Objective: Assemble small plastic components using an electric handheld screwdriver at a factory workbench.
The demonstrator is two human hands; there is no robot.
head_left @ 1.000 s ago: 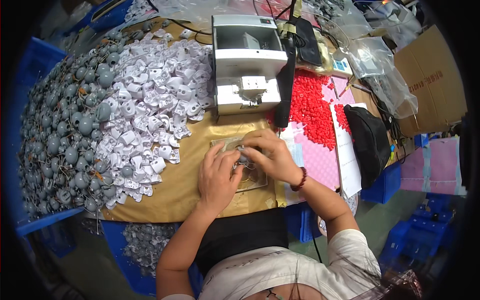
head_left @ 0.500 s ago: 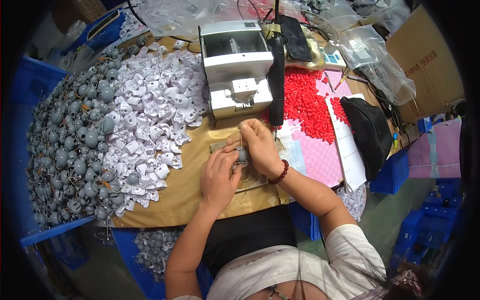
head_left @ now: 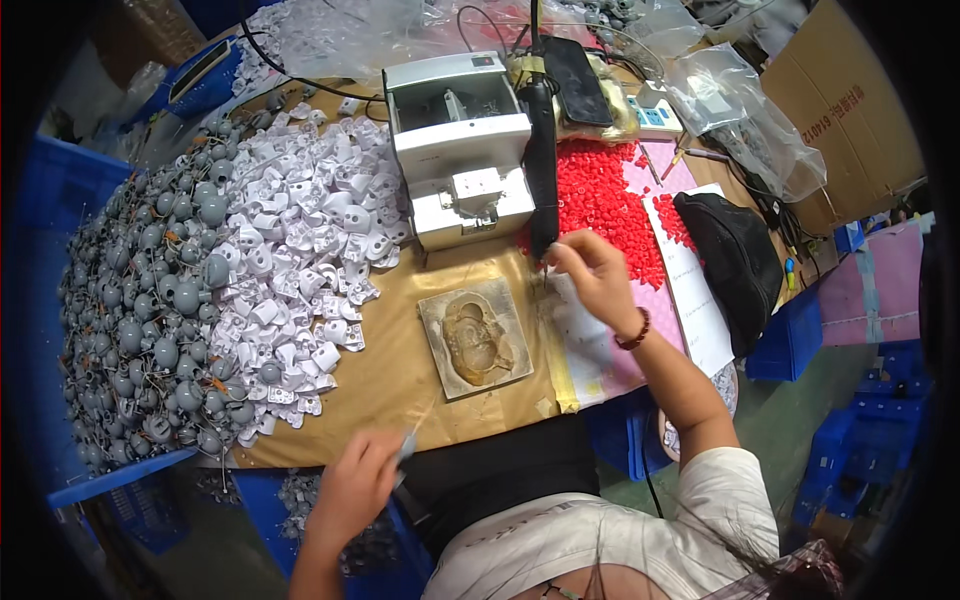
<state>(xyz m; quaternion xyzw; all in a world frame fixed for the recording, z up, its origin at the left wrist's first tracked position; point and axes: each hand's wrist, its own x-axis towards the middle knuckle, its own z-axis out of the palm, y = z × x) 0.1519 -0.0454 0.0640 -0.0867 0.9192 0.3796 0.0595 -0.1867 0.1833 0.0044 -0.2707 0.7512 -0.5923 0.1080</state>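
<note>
My left hand is low over the table's front edge, blurred by motion. Its fingers close on a small grey part with a rounded look, mostly hidden by the hand. Beside the edge of the red pieces, my right hand is raised with fingers bent together; anything between the fingertips is too small to make out. Those fingertips are close to the lower end of a black upright screwdriver-like tool. Between my hands a square block lies on the brown table covering, its shaped hollow in plain view.
A white-and-grey machine stands behind the block. White plastic parts and grey ball-shaped parts with wires are heaped at the left. Paper sheets and a black pouch lie at the right. A blue bin is below the table edge.
Both hands have left the block. My left hand has drawn back toward the front edge with the grey part, and my right hand has moved right toward the red pieces.
</note>
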